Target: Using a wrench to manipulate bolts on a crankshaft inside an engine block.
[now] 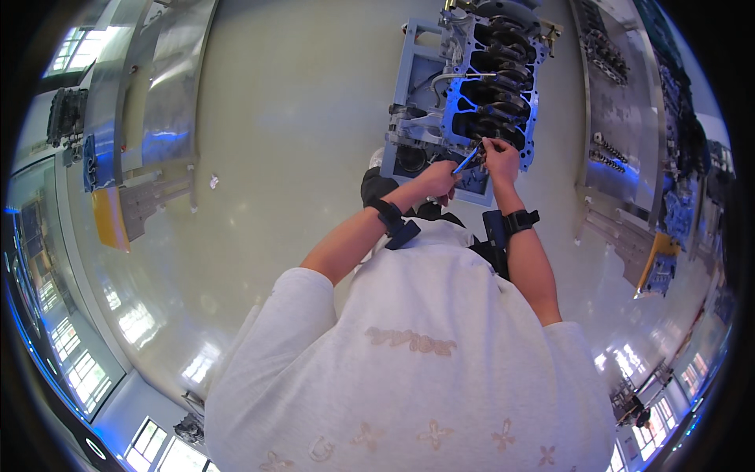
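Engine block (491, 86) on pale stand (417, 94), crank side up, ahead of the torso. Risk, as judged: slim blue-handled tool (465, 161) slipping off the block's near edge, or a small part dropping into the crankcase, given the fingertip grip. Left hand (439, 179) closed around the tool's handle; right hand (499, 157) pinching at its tip, contents too small to tell. Both forearms extended, wrists strapped.

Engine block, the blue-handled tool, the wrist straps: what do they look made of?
Engine block: likely cast metal, dull grey with blue glare along its edges. Blue-handled tool in the left hand: handle looks plastic, slim and glossy; the tip is too small to tell. Wrist straps: probably black fabric or rubber, matte.
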Demonstrator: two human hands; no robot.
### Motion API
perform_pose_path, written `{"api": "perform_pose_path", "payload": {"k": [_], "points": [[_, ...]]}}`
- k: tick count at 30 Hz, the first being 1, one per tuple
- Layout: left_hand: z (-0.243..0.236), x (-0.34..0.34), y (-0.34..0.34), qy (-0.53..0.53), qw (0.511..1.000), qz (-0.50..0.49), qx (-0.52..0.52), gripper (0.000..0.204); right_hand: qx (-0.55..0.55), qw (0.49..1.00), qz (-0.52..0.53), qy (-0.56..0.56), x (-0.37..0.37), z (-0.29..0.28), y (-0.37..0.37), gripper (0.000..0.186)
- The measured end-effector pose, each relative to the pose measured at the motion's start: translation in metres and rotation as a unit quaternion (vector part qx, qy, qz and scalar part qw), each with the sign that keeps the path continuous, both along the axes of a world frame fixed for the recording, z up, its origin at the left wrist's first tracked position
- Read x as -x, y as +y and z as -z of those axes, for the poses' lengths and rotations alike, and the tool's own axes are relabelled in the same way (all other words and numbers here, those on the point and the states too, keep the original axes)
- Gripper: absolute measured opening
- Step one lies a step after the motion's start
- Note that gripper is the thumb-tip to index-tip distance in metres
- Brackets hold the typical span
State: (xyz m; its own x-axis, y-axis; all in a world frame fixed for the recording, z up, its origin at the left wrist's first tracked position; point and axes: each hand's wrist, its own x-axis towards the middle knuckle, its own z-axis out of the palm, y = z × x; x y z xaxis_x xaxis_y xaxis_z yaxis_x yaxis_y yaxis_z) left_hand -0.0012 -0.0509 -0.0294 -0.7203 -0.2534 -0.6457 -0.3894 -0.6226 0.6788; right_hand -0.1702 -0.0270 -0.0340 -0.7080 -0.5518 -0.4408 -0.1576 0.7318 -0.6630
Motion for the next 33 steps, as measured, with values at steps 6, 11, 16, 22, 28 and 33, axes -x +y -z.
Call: {"api": "perform_pose_path", "payload": {"k": [6,11,16,22,28,33], "points": [[0.008,-0.009,-0.101,-0.091,0.816,0.248,0.514,0.026,0.017,0.997,0.046,0.062,0.000,0.011,0.008,0.023],[-0.006,0.033,-0.169,0.003,0.637,0.376,0.673,0.023,-0.055,0.989,0.128,0.049,-0.017,0.009,0.009,0.028],[-0.026,0.077,-0.200,0.058,0.567,0.479,0.668,0.023,-0.063,0.978,0.189,0.060,-0.037,-0.011,0.006,0.028],[-0.045,0.079,-0.195,0.029,0.574,0.485,0.659,0.024,0.066,0.983,0.171,-0.012,-0.022,0.008,0.014,0.026],[-0.078,0.034,-0.154,-0.045,0.613,0.378,0.692,0.024,0.131,0.978,0.145,-0.068,-0.011,-0.015,0.011,0.023],[-0.053,-0.002,-0.090,-0.190,0.727,0.256,0.608,0.024,0.076,0.995,0.048,-0.034,-0.009,-0.017,0.006,0.024]]}}
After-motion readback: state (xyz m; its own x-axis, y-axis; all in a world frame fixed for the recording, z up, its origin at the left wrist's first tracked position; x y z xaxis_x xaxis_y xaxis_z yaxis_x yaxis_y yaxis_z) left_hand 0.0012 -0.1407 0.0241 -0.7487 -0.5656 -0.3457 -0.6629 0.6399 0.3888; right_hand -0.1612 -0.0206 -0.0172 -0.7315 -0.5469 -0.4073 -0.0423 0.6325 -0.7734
